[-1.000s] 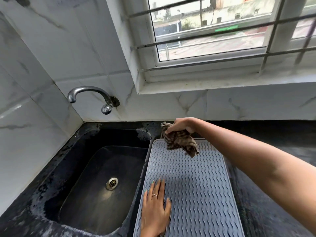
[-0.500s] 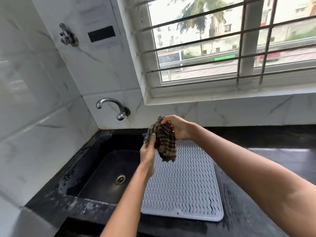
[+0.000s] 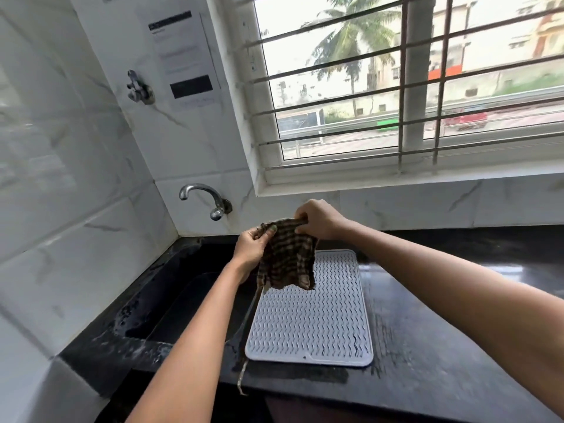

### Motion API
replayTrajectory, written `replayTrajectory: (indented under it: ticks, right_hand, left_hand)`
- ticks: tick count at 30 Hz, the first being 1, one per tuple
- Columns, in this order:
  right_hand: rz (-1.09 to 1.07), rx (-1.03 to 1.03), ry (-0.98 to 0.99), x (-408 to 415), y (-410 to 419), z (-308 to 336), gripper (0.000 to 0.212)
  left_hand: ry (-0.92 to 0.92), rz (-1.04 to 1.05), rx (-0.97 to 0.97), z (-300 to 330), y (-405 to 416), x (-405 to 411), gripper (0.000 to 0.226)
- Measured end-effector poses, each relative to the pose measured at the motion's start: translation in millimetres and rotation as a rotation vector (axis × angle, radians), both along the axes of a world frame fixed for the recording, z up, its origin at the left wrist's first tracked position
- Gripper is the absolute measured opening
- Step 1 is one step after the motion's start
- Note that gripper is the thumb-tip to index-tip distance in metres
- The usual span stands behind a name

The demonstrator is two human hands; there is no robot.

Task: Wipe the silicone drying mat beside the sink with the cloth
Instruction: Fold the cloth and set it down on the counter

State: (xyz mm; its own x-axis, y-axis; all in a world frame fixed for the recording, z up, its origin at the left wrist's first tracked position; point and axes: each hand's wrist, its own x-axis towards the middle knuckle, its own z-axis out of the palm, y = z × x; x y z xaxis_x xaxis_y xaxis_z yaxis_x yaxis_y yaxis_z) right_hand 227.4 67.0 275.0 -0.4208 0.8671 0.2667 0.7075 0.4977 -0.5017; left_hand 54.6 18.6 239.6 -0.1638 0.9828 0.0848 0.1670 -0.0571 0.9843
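A grey ribbed silicone drying mat (image 3: pixel 311 319) lies flat on the black counter, just right of the sink. Above its far end I hold up a brown checked cloth (image 3: pixel 287 257), which hangs spread out in the air and does not touch the mat. My left hand (image 3: pixel 253 245) pinches the cloth's upper left corner. The upper right corner is gripped by my right hand (image 3: pixel 317 219). A long loose thread (image 3: pixel 247 340) dangles from the cloth's lower edge down past the counter's front edge.
The black sink (image 3: pixel 183 303) lies left of the mat, with a chrome tap (image 3: pixel 204 198) on the tiled wall behind it. The wet black counter (image 3: pixel 442 346) stretches right of the mat. A barred window (image 3: pixel 396 87) is above.
My left hand has left the mat and taken hold of the cloth. Both hands have lifted it and spread it out between them. The view has pulled back and up.
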Motion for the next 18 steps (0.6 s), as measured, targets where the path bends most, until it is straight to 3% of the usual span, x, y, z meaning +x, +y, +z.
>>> replayTrajectory:
  ticks: [2,5,11,15,18]
  right_hand:
    - [0.046,0.038,-0.182,1,-7,0,0.010]
    - [0.133,-0.266,-0.377,5,-15,-5,0.023]
    - [0.282,-0.811,-0.467,37,-40,-43,0.012]
    - [0.341,-1.039,-0.541,66,-58,-79,0.012]
    - [0.384,-1.235,-0.598,90,-71,-119,0.013]
  left_hand:
    - [0.072,-0.044,-0.008,-4,-2,0,0.026]
    - [0.203,-0.202,-0.100,-18,-10,1,0.030]
    - [0.554,-0.458,-0.589,-44,-38,26,0.034]
    - [0.633,-0.622,-0.833,-68,-55,61,0.021]
    - [0.638,-0.685,-1.011,-98,-67,95,0.037]
